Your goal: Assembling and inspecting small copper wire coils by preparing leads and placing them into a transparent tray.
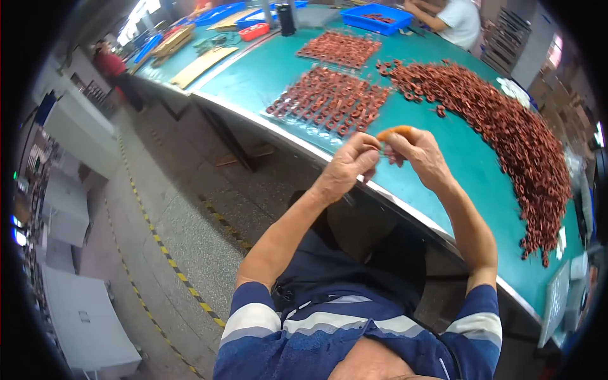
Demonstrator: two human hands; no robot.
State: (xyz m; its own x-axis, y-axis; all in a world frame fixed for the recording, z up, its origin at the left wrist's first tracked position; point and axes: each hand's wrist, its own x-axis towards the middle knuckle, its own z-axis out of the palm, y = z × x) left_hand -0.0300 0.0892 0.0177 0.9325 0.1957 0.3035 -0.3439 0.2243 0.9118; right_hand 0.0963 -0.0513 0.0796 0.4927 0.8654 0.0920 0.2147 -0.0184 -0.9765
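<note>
In front of my body, over the near edge of the green table, my left hand (352, 163) and my right hand (419, 154) meet, fingertips almost touching. Both are closed in a pinch; a small part between them is mostly covered by the fingers, too small to name. Something orange (398, 132) covers a finger of my right hand. Just beyond my left hand, rows of small reddish-brown rings, apparently with thin wire leads, fill a clear tray (329, 101). To the right, a long curved heap of similar loose rings (494, 120) spreads across the table.
A second batch of rings (339, 49) lies behind the tray. Farther back are a blue bin (377, 20), a red basket (254, 31) and a black cylinder (286, 20). A co-worker (457, 22) sits across the table (443, 171); another person (113, 66) stands far left.
</note>
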